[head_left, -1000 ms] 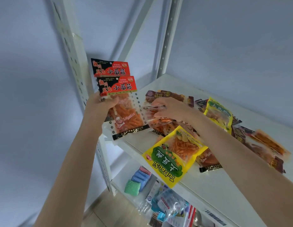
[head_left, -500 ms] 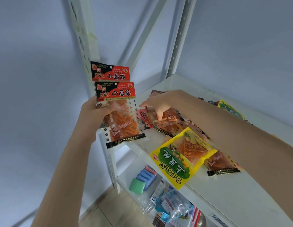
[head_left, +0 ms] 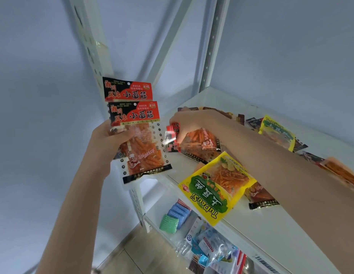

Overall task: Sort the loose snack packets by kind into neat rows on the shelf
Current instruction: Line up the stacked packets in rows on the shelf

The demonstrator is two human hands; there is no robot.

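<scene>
My left hand (head_left: 110,139) holds two red-and-black gluten snack packets (head_left: 140,135) upright, stacked one behind the other, just off the left end of the white shelf (head_left: 271,224). My right hand (head_left: 189,123) pinches the red top of a third packet of the same kind (head_left: 199,143), which lies on the shelf beside them. A yellow-green Tudousi packet (head_left: 215,186) hangs over the shelf's front edge under my right forearm. A second yellow packet (head_left: 277,133) lies further back among dark brown packets (head_left: 231,115).
White shelf uprights (head_left: 209,46) and a diagonal brace rise at the back left corner against the blue-grey wall. More orange packets (head_left: 342,171) lie at the right. The lower shelf holds blue and green sponges (head_left: 172,216) and plastic-wrapped items (head_left: 211,246).
My right hand has drawn the third gluten packet left along the shelf toward the pair in my left hand. The view has shifted slightly right.
</scene>
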